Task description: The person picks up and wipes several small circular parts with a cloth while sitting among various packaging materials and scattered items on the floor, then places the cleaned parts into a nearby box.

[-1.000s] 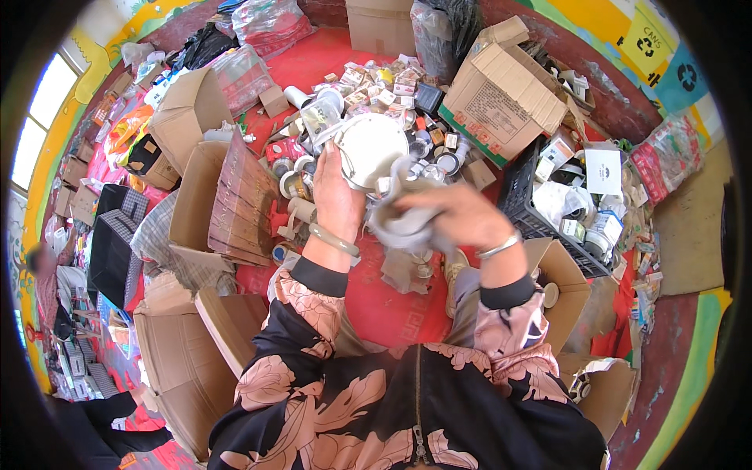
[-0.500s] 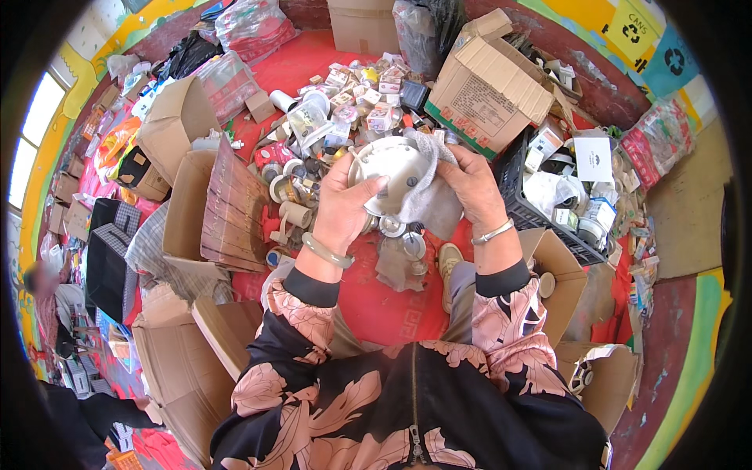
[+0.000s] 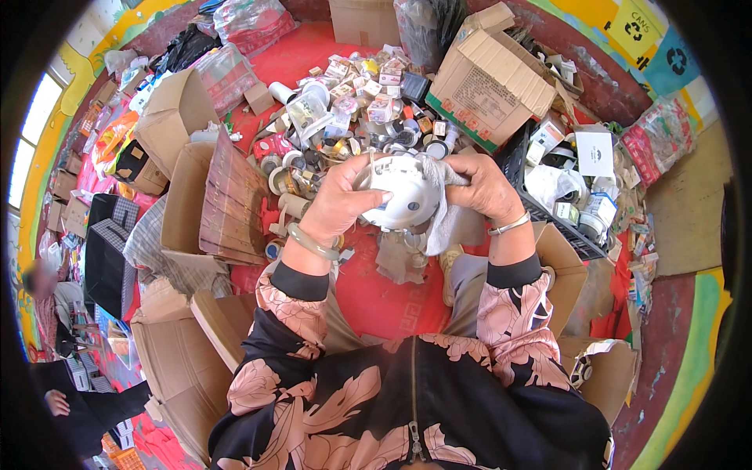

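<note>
Left hand [image 3: 341, 202] grips a round white fixture [image 3: 406, 202] above the red floor [image 3: 384, 309]; right hand [image 3: 487, 188] pinches grey cloth [image 3: 439, 223] against it. Wiping seems unfinished; a loose heap of small goods [image 3: 368, 90] lies beyond.

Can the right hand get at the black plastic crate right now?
Probably yes: nothing visible stands between the right hand and the black plastic crate just to its right, though the hand is gripping a grey cloth.

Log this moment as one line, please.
left hand: gripping white round object | right hand: holding grey cloth against it | beyond: pile of small boxes
</note>
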Demonstrator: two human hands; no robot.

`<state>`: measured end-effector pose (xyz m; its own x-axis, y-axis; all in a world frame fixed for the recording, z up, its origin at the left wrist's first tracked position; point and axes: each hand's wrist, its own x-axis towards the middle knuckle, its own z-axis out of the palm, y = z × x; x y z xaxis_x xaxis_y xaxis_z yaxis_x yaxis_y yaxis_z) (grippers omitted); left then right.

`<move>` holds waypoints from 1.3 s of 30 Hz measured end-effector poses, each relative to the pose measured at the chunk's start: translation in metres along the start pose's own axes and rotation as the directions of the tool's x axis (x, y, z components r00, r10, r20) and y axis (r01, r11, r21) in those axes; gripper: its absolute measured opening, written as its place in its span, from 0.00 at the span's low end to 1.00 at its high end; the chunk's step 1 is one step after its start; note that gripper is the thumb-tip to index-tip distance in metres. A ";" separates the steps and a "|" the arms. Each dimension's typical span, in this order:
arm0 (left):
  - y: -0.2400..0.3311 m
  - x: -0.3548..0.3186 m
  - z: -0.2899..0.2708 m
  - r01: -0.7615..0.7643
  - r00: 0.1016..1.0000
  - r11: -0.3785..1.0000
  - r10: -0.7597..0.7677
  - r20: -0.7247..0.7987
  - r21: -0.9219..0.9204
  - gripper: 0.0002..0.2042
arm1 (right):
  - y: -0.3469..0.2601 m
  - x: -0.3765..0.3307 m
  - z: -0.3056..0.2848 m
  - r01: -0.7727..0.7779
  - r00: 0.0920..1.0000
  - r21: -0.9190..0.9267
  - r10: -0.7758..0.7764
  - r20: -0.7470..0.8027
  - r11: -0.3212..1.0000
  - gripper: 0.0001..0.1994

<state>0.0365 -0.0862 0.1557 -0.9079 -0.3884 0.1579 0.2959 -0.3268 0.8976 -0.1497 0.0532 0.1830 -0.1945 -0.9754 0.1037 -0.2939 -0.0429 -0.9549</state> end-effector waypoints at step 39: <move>-0.021 0.007 0.003 -0.086 0.963 0.960 0.012 -0.270 -0.265 0.19 | 0.003 0.009 0.018 -0.038 0.993 0.143 0.053 -0.104 0.989 0.09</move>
<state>0.0226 -0.0797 0.1390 -0.7906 -0.6102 0.0514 0.4410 -0.5091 0.7391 -0.1353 0.0401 0.1758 -0.3066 -0.9484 0.0813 -0.1494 -0.0364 -0.9881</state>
